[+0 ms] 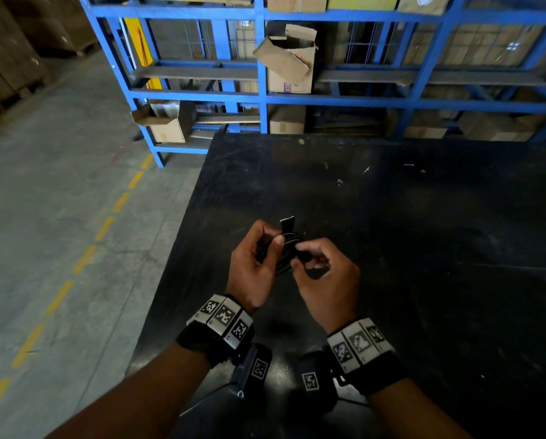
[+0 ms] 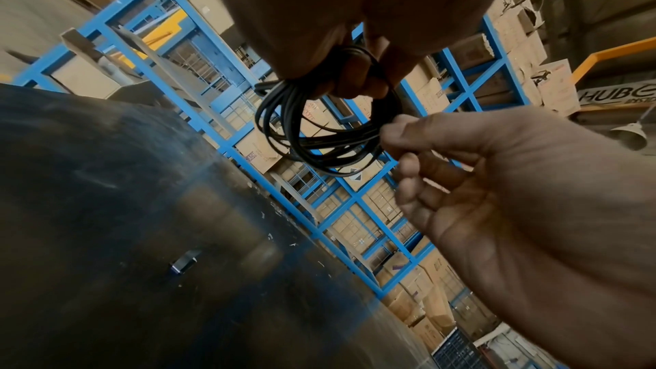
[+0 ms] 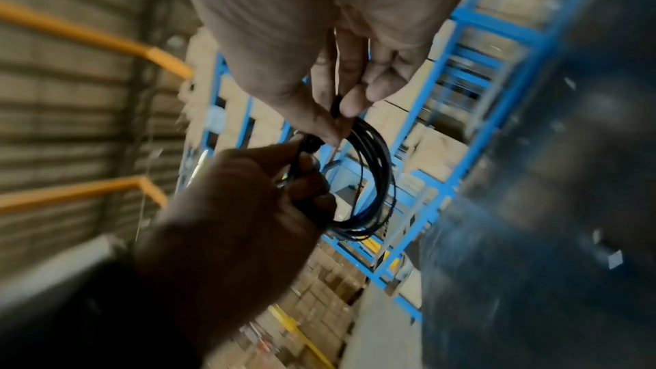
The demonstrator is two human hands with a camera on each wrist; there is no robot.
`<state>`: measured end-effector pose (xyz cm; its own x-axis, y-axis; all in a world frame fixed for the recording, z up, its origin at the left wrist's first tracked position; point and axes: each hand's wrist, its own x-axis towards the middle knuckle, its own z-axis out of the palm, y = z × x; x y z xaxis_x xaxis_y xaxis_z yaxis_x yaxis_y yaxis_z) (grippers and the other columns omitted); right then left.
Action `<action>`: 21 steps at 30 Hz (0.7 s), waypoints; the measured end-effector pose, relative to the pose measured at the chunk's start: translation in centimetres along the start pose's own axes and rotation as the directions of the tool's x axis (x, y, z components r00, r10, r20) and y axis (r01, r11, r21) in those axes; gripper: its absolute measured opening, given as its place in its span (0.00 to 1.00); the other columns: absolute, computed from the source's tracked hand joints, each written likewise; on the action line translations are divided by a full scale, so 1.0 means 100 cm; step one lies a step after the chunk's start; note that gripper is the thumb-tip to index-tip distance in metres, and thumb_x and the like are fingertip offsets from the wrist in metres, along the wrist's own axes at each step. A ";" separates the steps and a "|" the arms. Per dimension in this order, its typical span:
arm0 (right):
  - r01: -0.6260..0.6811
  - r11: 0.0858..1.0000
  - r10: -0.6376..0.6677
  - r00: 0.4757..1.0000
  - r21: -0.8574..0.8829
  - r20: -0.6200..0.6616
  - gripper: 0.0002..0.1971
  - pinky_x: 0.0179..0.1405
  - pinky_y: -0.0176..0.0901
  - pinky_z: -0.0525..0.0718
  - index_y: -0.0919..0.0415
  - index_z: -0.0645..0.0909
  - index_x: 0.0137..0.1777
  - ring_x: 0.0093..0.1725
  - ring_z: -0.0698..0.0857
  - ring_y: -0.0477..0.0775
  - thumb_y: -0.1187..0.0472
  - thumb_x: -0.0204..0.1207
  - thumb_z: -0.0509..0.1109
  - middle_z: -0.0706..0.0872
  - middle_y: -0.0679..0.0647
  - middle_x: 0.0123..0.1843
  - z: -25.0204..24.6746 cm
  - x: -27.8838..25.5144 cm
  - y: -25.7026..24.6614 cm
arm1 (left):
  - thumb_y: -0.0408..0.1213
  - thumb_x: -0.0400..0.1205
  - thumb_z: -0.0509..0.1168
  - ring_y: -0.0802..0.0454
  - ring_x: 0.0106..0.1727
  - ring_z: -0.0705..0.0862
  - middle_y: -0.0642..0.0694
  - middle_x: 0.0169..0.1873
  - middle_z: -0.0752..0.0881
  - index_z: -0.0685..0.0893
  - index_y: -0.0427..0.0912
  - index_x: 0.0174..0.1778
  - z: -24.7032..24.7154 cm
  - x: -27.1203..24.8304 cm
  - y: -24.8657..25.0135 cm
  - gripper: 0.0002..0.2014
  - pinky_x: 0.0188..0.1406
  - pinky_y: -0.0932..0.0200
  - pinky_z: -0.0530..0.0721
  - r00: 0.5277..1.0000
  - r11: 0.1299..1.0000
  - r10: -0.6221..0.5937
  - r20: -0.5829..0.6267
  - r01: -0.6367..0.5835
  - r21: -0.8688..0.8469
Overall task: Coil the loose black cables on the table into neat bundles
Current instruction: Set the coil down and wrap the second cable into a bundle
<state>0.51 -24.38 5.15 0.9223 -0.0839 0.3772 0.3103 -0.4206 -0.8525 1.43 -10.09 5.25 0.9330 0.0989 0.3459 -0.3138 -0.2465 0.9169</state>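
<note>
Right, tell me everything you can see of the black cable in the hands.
The black cable is thin, round and smooth, likely rubber or plastic sheathed, wound into several loose round loops that do not lie quite flush. It is held in the air above the dark table, touching nothing else. The left hand grips one side of the bundle with curled fingers; the right hand pinches the strands on the other side between thumb and fingertips. A small pale-edged tab sticks up from it in the head view; what it is cannot be told.

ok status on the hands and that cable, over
Left hand grips the coiled thin black cable, held above the black table. Right hand pinches the coil's side. Nothing in the way.
</note>
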 end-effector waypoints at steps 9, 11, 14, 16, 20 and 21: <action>0.365 0.858 -0.343 0.931 -0.360 0.127 0.04 0.48 0.50 0.80 0.57 0.87 0.46 0.45 0.83 0.50 0.63 0.73 0.77 0.84 0.49 0.43 -0.015 0.009 0.005 | 0.31 0.88 0.65 0.54 0.42 0.90 0.47 0.40 0.88 0.81 0.40 0.48 -0.006 -0.001 0.000 0.03 0.45 0.53 0.90 0.996 0.994 -0.018 0.091 0.009 0.105; 0.335 0.882 -0.285 0.939 -0.331 0.192 0.05 0.53 0.52 0.80 0.53 0.86 0.46 0.47 0.83 0.46 0.60 0.73 0.79 0.83 0.45 0.46 -0.023 0.018 0.006 | 0.29 0.88 0.65 0.57 0.39 0.88 0.48 0.37 0.86 0.80 0.38 0.47 -0.012 -0.002 0.000 0.04 0.41 0.63 0.86 0.984 0.992 -0.009 0.177 -0.013 0.122; 0.268 0.943 -0.202 0.932 -0.196 0.301 0.06 0.60 0.54 0.85 0.53 0.87 0.45 0.57 0.85 0.44 0.61 0.72 0.81 0.84 0.44 0.55 -0.032 0.028 0.011 | 0.30 0.88 0.65 0.47 0.37 0.86 0.44 0.36 0.85 0.80 0.39 0.46 -0.020 -0.003 0.002 0.05 0.38 0.59 0.84 0.955 0.991 -0.003 0.296 -0.037 0.129; 0.209 0.975 -0.169 0.913 -0.072 0.372 0.06 0.60 0.52 0.89 0.56 0.89 0.45 0.61 0.87 0.43 0.64 0.71 0.82 0.88 0.46 0.59 -0.035 0.033 0.014 | 0.31 0.88 0.66 0.42 0.39 0.84 0.41 0.36 0.85 0.80 0.40 0.46 -0.024 -0.003 0.003 0.05 0.40 0.57 0.82 0.936 0.991 -0.019 0.352 -0.030 0.134; 0.038 0.997 -0.064 0.883 0.064 0.464 0.06 0.50 0.42 0.93 0.62 0.92 0.42 0.49 0.93 0.44 0.70 0.69 0.84 0.94 0.51 0.47 -0.040 0.035 0.018 | 0.32 0.88 0.66 0.48 0.38 0.80 0.40 0.36 0.83 0.80 0.39 0.45 -0.032 -0.002 -0.001 0.06 0.41 0.58 0.78 0.875 0.992 -0.056 0.481 -0.007 0.128; 0.015 0.998 -0.044 0.879 0.066 0.474 0.06 0.48 0.41 0.93 0.62 0.92 0.41 0.47 0.94 0.45 0.70 0.68 0.85 0.94 0.51 0.45 -0.040 0.034 0.018 | 0.33 0.88 0.66 0.52 0.38 0.79 0.42 0.36 0.82 0.80 0.39 0.45 -0.033 -0.003 -0.002 0.06 0.42 0.58 0.78 0.859 0.992 -0.067 0.508 0.002 0.127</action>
<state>3.33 -29.08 6.35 0.9064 0.3733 0.1974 0.3381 -0.3615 -0.8689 0.69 -6.84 5.60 0.9114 -0.3888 0.1347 -0.2871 -0.3665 0.8850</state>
